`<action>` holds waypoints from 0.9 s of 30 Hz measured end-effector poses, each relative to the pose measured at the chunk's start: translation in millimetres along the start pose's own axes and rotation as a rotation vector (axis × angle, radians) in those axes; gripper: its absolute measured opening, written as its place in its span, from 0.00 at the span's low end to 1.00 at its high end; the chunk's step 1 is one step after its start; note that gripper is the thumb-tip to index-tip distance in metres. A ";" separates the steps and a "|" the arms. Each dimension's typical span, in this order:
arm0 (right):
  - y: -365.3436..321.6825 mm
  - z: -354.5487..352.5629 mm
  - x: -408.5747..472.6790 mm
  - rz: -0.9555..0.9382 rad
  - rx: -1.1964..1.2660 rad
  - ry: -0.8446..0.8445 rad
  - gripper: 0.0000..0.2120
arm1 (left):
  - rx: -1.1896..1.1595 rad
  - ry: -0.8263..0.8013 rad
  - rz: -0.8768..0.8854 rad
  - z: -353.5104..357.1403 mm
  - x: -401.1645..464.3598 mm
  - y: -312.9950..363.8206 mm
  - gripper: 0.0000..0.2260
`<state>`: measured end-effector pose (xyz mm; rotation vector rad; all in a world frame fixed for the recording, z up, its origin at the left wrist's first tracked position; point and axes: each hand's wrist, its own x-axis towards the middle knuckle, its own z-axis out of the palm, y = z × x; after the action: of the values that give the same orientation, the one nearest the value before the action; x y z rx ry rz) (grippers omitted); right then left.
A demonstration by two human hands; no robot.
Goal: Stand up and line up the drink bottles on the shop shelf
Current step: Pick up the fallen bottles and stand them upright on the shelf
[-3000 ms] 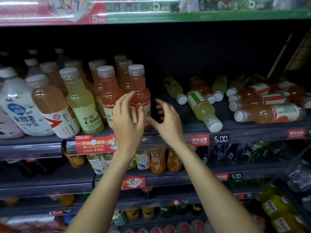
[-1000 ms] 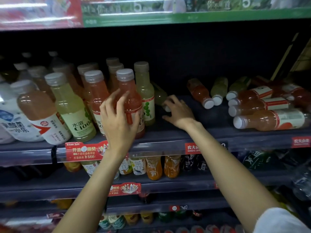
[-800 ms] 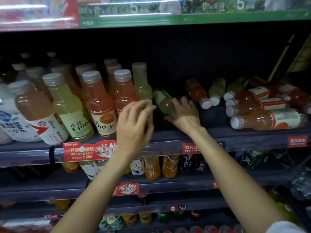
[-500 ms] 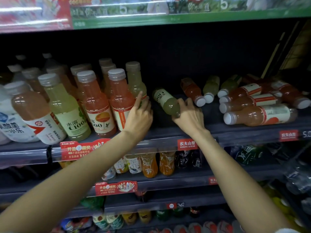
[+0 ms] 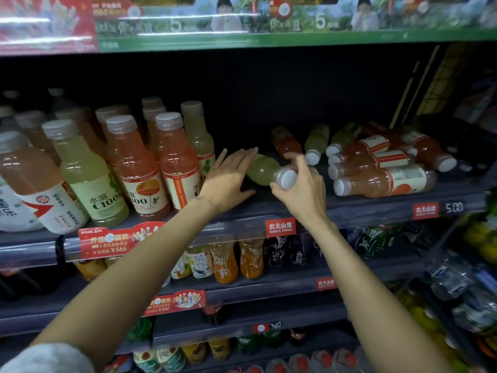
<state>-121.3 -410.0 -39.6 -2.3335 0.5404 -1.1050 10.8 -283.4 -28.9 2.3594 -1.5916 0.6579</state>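
A green drink bottle [image 5: 262, 170] lies tilted above the dark shelf [image 5: 349, 208], its white cap toward me. My right hand [image 5: 301, 187] grips it at the cap end. My left hand [image 5: 228, 177] reaches in with straight fingers and touches the bottle's far end. Left of my hands, upright orange and green bottles [image 5: 174, 162] stand in rows. To the right, several orange bottles [image 5: 382, 180] and green bottles [image 5: 316, 142] lie on their sides, caps toward me.
A white yoghurt-drink bottle [image 5: 10, 208] stands at the far left. Red price tags [image 5: 280, 226] line the shelf's front rail. A banner [image 5: 269, 25] runs along the shelf above. Lower shelves hold more bottles [image 5: 223, 261].
My right hand has pulled the green bottle forward and swung its cap toward me. My left hand has left the upright bottles and moved right to the green bottle.
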 end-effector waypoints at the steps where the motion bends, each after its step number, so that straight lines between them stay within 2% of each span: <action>1: -2.5 -6.1 1.3 0.005 0.081 0.015 0.28 | -0.130 -0.023 -0.031 0.5 3.6 3.4 0.40; 4: -9.7 -20.9 10.9 0.033 0.364 0.065 0.27 | -0.448 0.033 -0.081 1.5 10.9 10.2 0.36; 7: -14.2 -24.3 25.4 0.105 0.706 0.011 0.26 | -0.536 0.149 -0.152 0.1 11.6 15.8 0.34; 8: -13.1 -22.0 28.3 0.110 0.739 -0.038 0.27 | -0.582 0.176 -0.206 -0.4 10.9 18.9 0.34; 11: -4.0 -6.1 24.6 0.059 0.509 -0.217 0.33 | -0.806 0.208 -0.378 0.4 8.5 24.5 0.32; 13: 1.3 9.1 13.9 0.051 0.372 -0.321 0.37 | -0.851 0.261 -0.501 3.0 6.4 22.2 0.30; 16: -3.3 30.4 -0.9 0.025 0.352 -0.331 0.39 | -0.704 0.368 -0.613 2.8 -1.1 20.5 0.32; 18: -10.3 40.3 -3.2 0.025 0.389 -0.291 0.37 | -0.605 0.442 -0.610 -1.8 -12.1 24.2 0.33; 22: -17.2 51.1 -1.9 0.021 0.427 -0.319 0.37 | -0.389 0.592 -0.422 -12.5 -36.9 26.4 0.24; 24: -19.3 56.2 -0.1 0.024 0.436 -0.344 0.37 | -0.266 0.584 -0.332 -12.3 -43.5 23.0 0.21; 27: -23.8 63.9 1.3 0.012 0.461 -0.406 0.36 | -0.175 0.536 -0.301 -7.1 -47.6 17.7 0.23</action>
<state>-66.5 -374.7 -59.8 -2.0550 0.1286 -0.6334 -22.1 -248.3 -46.6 2.0052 -0.9996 0.9355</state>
